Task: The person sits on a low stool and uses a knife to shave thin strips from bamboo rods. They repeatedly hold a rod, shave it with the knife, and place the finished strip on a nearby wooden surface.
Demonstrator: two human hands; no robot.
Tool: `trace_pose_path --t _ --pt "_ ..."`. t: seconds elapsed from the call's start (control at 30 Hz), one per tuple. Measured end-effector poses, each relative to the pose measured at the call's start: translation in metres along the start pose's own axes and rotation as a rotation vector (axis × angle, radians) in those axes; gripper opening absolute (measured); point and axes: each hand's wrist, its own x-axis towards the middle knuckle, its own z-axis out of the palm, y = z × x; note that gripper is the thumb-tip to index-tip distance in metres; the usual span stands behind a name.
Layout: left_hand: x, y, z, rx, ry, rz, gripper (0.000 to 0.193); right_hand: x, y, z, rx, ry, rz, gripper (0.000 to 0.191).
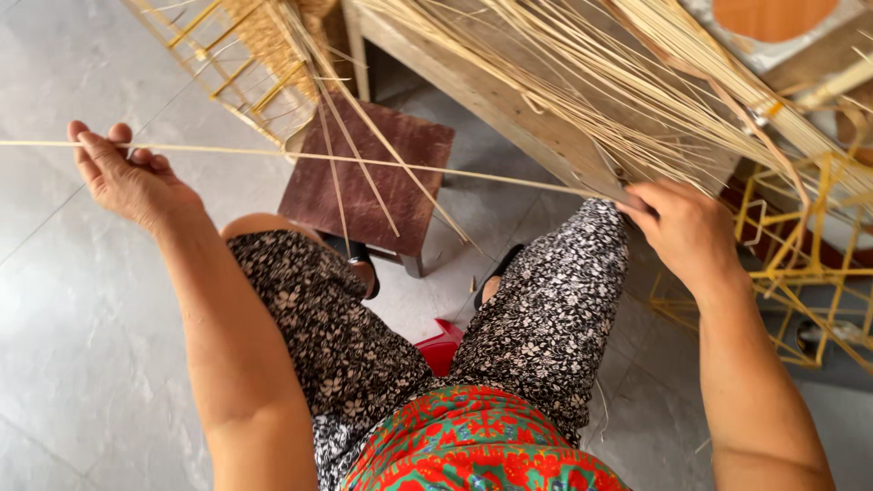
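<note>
grey tiled floor [82, 364], brown stool [373, 186], left hand [123, 173] pinching a cane strand [364, 162], right hand [687, 227] gripping its other end

Packages: none in view.
Labels: none in view.
Signs: none in view.
Screens: none in view.
</note>
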Motion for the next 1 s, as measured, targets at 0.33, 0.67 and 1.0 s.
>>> trace_pose_path --t 0.33,0.67,1.0 --pt "-0.130 0.000 0.004 0.811 -0.200 0.463 0.086 -0.044 -0.095 0.089 1.041 -0.549 0.270 0.015" --pt "-0.327 0.098 0.000 0.790 -1.245 0.525 0.048 -0.030 -0.190 0.130 1.675 -0.806 0.474 0.024" --pt "-0.307 0.104 0.008 0.750 -1.443 0.677 0.040 -0.038 -0.189 0.153 1.817 -0.721 0.379 0.028"
